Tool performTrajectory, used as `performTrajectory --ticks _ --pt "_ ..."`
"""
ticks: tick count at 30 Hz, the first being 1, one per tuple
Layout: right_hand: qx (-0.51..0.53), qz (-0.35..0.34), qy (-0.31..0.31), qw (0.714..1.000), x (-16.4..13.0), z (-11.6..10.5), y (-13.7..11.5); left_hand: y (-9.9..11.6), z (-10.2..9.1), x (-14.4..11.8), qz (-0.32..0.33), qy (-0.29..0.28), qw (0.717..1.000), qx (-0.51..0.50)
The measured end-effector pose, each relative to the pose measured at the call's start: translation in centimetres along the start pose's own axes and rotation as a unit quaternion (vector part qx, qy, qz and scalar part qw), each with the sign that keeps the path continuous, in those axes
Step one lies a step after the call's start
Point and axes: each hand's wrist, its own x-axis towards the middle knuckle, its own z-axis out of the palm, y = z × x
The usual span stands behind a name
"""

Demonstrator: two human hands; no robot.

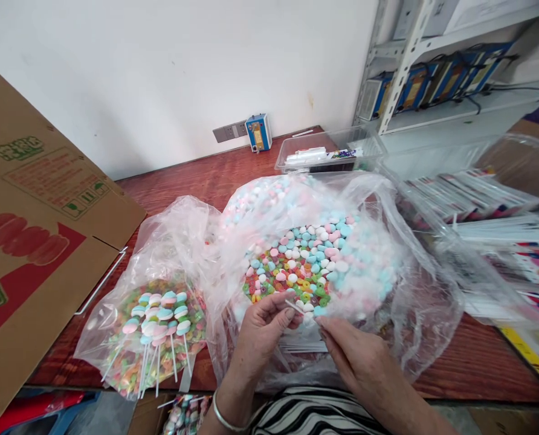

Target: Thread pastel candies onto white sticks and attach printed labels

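Note:
My left hand [269,320] is closed in a pinch on a thin white stick [295,307] pointing toward the right hand. Close beside it, my right hand [360,350] has its fingers pressed together; what they hold, if anything, is hidden. Both hands are over the front of a large clear plastic bag [426,302], opened out. In it lie pink, white and blue button-shaped candies [328,248] and coloured ring gummies [278,283]. Finished-looking candy skewers [161,314] on white sticks rest on a second bag of ring gummies [119,362] at the left.
A cardboard box [47,211] stands at the left. A clear plastic tray [328,148] sits behind the bags, and bins of printed packets [473,193] are at the right. A blue device [258,133] leans by the wall. More skewers [185,415] lie below the table edge.

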Motion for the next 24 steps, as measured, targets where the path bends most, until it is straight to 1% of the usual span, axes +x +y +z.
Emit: performTrajectory --ticks 1,2,3,5,6,7,9,10,12,16,18,19,21,24 --pt "-0.003 0.015 0.008 1.000 0.1 -0.2 0.2 0.1 -0.6 0.4 0.015 0.015 0.999 0.046" --pt "-0.006 0.037 0.020 0.999 0.1 -0.4 0.6 0.2 -1.4 0.8 0.038 0.041 0.993 0.103" --pt "-0.010 0.064 0.033 0.997 0.1 -0.7 1.0 0.3 -2.1 1.4 0.068 0.072 0.981 0.169" --pt "-0.013 0.114 0.050 0.992 0.0 -1.3 1.8 0.5 -3.4 2.6 0.132 0.117 0.934 0.309" --pt "-0.011 0.135 0.052 0.989 -0.1 -1.6 2.1 0.6 -3.9 3.2 0.159 0.120 0.907 0.371" --pt "-0.006 0.151 0.049 0.987 -0.2 -1.8 2.4 0.7 -4.2 3.9 0.179 0.113 0.882 0.422" --pt "0.014 0.182 0.030 0.983 -0.4 -1.9 2.7 1.0 -4.3 5.1 0.203 0.084 0.845 0.487" --pt "0.028 0.194 0.016 0.980 -0.6 -1.9 2.8 1.2 -4.2 5.6 0.209 0.070 0.833 0.507" --pt "0.054 0.215 -0.006 0.975 -0.7 -1.8 2.6 1.4 -3.6 6.5 0.213 0.039 0.818 0.533" --pt "0.080 0.245 -0.036 0.966 -0.7 -1.5 2.4 1.4 -2.1 7.5 0.195 -0.025 0.794 0.575" --pt "0.087 0.260 -0.062 0.960 -0.6 -1.5 2.3 1.1 -1.7 7.7 0.188 -0.027 0.786 0.588" --pt "0.090 0.265 -0.077 0.957 -0.5 -1.5 2.2 1.0 -1.6 7.8 0.188 -0.020 0.788 0.586" --pt "0.092 0.261 -0.100 0.956 -0.3 -1.4 2.0 0.8 -1.7 7.9 0.189 -0.004 0.807 0.559" --pt "0.091 0.239 -0.113 0.960 0.2 -1.1 1.6 0.7 -2.2 7.8 0.175 0.022 0.847 0.501"
